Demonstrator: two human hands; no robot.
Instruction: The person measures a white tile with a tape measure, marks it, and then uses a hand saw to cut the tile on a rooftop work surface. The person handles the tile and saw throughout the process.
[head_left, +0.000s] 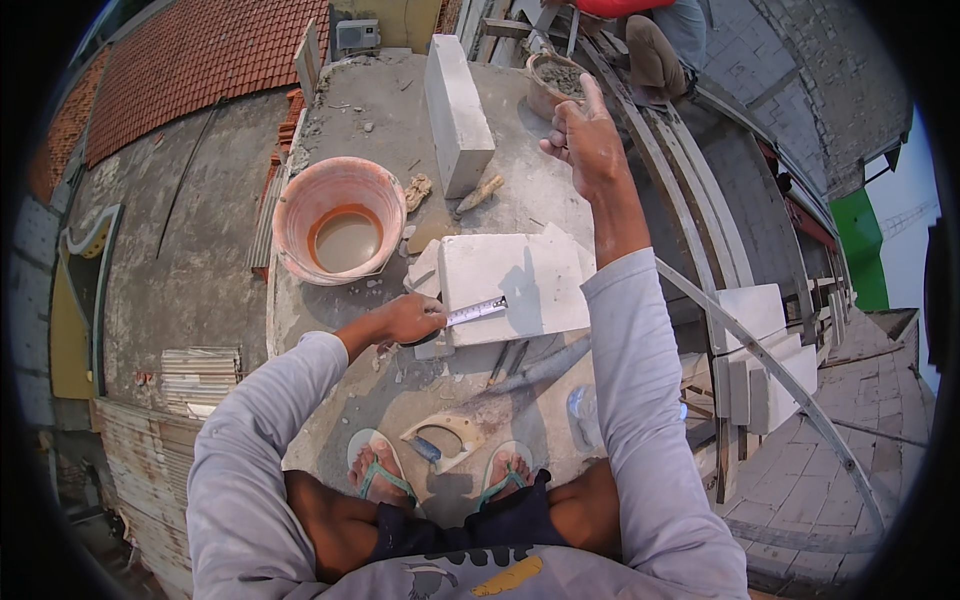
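My left hand (412,319) is closed around a tape measure. Its white blade (477,311) reaches rightward over a white lightweight block (490,260) that lies flat in front of me. The block carries the shadow of my right hand (590,150), which is raised beyond it, to the right. That hand holds nothing: its index finger points away from me and the other fingers are partly bent. A second white block (458,120) stands on its narrow side farther off. Near my feet lies a handsaw with a pale handle (465,455). A blue-handled tool (427,449) rests by that handle.
An orange bucket (290,215) with murky water stands left of the block. Farther right, a bucket (545,98) holds grey mortar near a crouching person (650,50). White blocks (755,375) and long wooden beams (690,200) flank the slab's right edge. A clear bottle (584,412) stands near my right foot.
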